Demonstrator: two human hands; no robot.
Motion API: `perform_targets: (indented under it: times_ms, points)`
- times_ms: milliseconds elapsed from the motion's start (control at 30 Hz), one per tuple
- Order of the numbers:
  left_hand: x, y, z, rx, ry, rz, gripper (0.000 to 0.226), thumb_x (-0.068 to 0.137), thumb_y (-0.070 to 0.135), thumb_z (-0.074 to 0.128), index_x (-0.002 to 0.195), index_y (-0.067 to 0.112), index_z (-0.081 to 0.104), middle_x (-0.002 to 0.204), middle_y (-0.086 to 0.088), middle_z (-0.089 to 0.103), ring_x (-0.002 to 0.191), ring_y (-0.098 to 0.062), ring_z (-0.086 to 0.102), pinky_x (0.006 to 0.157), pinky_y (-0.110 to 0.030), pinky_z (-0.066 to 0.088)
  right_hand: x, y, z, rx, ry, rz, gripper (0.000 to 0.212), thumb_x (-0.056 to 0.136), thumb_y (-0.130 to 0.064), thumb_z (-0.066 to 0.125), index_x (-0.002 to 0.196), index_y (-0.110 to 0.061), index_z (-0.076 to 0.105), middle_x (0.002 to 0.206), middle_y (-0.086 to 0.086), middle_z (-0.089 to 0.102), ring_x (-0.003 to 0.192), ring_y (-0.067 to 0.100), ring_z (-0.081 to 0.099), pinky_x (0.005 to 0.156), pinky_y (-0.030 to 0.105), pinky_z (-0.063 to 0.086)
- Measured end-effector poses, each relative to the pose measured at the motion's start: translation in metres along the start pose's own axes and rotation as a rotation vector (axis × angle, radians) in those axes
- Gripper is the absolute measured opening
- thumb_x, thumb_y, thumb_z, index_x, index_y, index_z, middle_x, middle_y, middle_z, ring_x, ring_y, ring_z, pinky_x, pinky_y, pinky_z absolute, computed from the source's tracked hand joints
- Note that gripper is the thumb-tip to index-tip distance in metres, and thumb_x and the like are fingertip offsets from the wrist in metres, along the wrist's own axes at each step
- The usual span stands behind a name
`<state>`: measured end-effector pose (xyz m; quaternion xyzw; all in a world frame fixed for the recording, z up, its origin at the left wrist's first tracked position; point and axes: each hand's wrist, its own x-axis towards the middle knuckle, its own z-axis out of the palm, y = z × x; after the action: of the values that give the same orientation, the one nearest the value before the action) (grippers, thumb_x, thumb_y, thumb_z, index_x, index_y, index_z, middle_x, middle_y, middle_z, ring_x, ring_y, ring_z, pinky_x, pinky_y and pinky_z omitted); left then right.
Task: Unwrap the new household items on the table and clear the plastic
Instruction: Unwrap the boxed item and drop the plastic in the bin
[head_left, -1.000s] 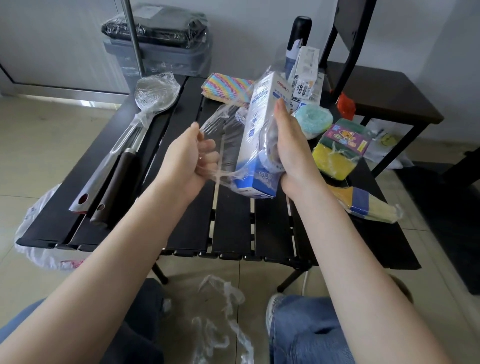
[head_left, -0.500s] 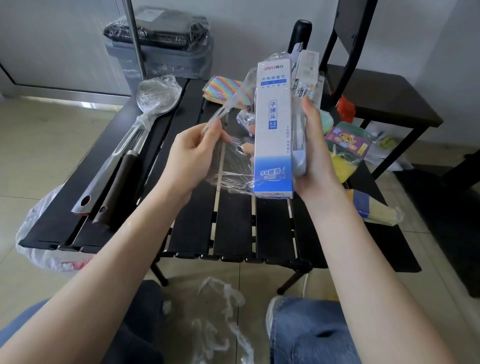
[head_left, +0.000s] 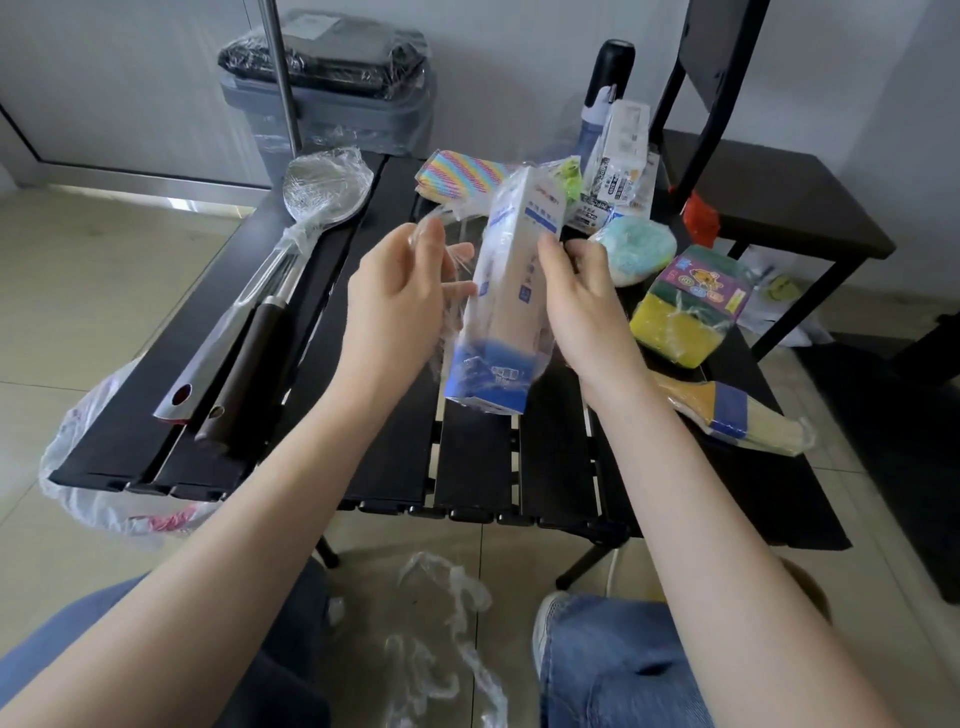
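From my remote seat, the tall white-and-blue cardboard box (head_left: 511, 291) hangs above the middle of the black slatted table (head_left: 467, 457), its long axis running from about 7 o'clock at the blue base up to 1 o'clock at the white top. My right hand (head_left: 587, 306) grips it from the 3 o'clock side, thumb across the front face, fingers curled behind. My left hand (head_left: 400, 306) sits just beside the box at 9 o'clock, fingers curled on the loose clear plastic film (head_left: 457, 249) that balloons off the left face and bunches round the base.

The film lies between the two hands, so I judge the peel must go leftward, away from the box, with the left hand nearer the free edge and the right only anchoring. The wrap is partly off, not cleared.

Discarded clear plastic strips (head_left: 447, 634) lie on the floor at 6 o'clock. A film-wrapped steel ladle (head_left: 311, 208) waits at 10 o'clock, wrapped yellow-green sponges (head_left: 685, 306) at 3 o'clock.
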<state>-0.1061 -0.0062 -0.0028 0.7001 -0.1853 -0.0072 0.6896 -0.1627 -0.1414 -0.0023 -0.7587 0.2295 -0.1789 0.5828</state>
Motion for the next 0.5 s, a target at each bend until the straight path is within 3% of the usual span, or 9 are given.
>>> perform_targets:
  times_ms: [67, 133, 200, 233, 300, 367, 433, 500]
  points:
    - [-0.006, 0.000, 0.005, 0.056, 0.020, 0.054, 0.039, 0.103, 0.026, 0.040, 0.067, 0.013, 0.045, 0.085, -0.014, 0.070, 0.082, -0.013, 0.072, 0.070, -0.046, 0.058, -0.003, -0.003, 0.007, 0.014, -0.002, -0.025, 0.040, 0.096, -0.047, 0.048, 0.127, -0.023, 0.040, 0.119, -0.003, 0.056, 0.092, 0.000, 0.054, 0.065, 0.017, 0.041]
    - [-0.013, 0.002, 0.008, 0.075, 0.019, 0.119, 0.039, 0.103, 0.027, 0.040, 0.068, 0.009, 0.047, 0.068, 0.008, 0.065, 0.079, -0.009, 0.071, 0.076, -0.048, 0.056, -0.006, -0.005, 0.020, -0.051, 0.033, -0.080, 0.066, 0.088, -0.057, 0.053, 0.141, -0.022, 0.034, 0.132, 0.001, 0.050, 0.109, 0.011, 0.054, 0.081, 0.023, 0.046]
    - [-0.019, 0.005, 0.012, 0.057, 0.006, 0.158, 0.039, 0.102, 0.028, 0.039, 0.072, 0.004, 0.047, 0.063, 0.010, 0.058, 0.078, -0.010, 0.069, 0.078, -0.047, 0.057, -0.008, -0.003, 0.030, -0.126, 0.095, -0.122, 0.093, 0.075, -0.073, 0.050, 0.148, -0.021, 0.028, 0.138, 0.007, 0.047, 0.123, 0.023, 0.050, 0.099, 0.040, 0.045]
    - [-0.021, 0.007, 0.014, 0.011, -0.003, 0.158, 0.039, 0.102, 0.027, 0.038, 0.074, 0.002, 0.047, 0.065, 0.007, 0.057, 0.081, -0.012, 0.070, 0.078, -0.045, 0.058, -0.007, -0.002, 0.032, -0.119, 0.108, -0.125, 0.095, 0.074, -0.075, 0.047, 0.149, -0.023, 0.027, 0.139, 0.008, 0.047, 0.125, 0.025, 0.049, 0.102, 0.041, 0.043]
    - [-0.023, 0.010, 0.015, -0.110, -0.022, 0.138, 0.037, 0.105, 0.021, 0.035, 0.075, 0.002, 0.047, 0.073, -0.014, 0.056, 0.091, -0.016, 0.071, 0.076, -0.035, 0.059, -0.006, -0.001, 0.028, -0.038, 0.100, -0.102, 0.077, 0.088, -0.066, 0.043, 0.152, -0.028, 0.022, 0.145, 0.005, 0.042, 0.120, 0.014, 0.048, 0.094, 0.023, 0.042]
    - [-0.024, 0.014, 0.013, -0.183, -0.029, 0.093, 0.036, 0.105, 0.019, 0.032, 0.074, 0.006, 0.045, 0.088, -0.032, 0.060, 0.094, -0.018, 0.071, 0.069, -0.024, 0.056, -0.007, 0.002, 0.021, -0.015, 0.083, -0.094, 0.061, 0.098, -0.053, 0.038, 0.152, -0.032, 0.020, 0.145, -0.003, 0.043, 0.103, -0.001, 0.048, 0.073, 0.006, 0.035]
    - [-0.024, 0.017, 0.012, -0.245, -0.037, 0.038, 0.037, 0.106, 0.022, 0.032, 0.073, 0.009, 0.043, 0.099, -0.034, 0.063, 0.093, -0.021, 0.072, 0.066, -0.027, 0.057, -0.009, 0.004, 0.016, -0.055, 0.105, -0.135, 0.055, 0.100, -0.049, 0.037, 0.150, -0.029, 0.026, 0.137, -0.009, 0.051, 0.087, -0.012, 0.048, 0.063, -0.001, 0.036]
    - [-0.023, 0.017, 0.010, -0.305, -0.037, -0.023, 0.037, 0.105, 0.025, 0.032, 0.073, 0.011, 0.042, 0.097, -0.020, 0.071, 0.089, -0.023, 0.072, 0.065, -0.041, 0.059, -0.010, 0.004, 0.015, -0.093, 0.133, -0.196, 0.053, 0.100, -0.047, 0.038, 0.148, -0.026, 0.030, 0.125, -0.012, 0.055, 0.084, -0.013, 0.052, 0.064, -0.003, 0.037]
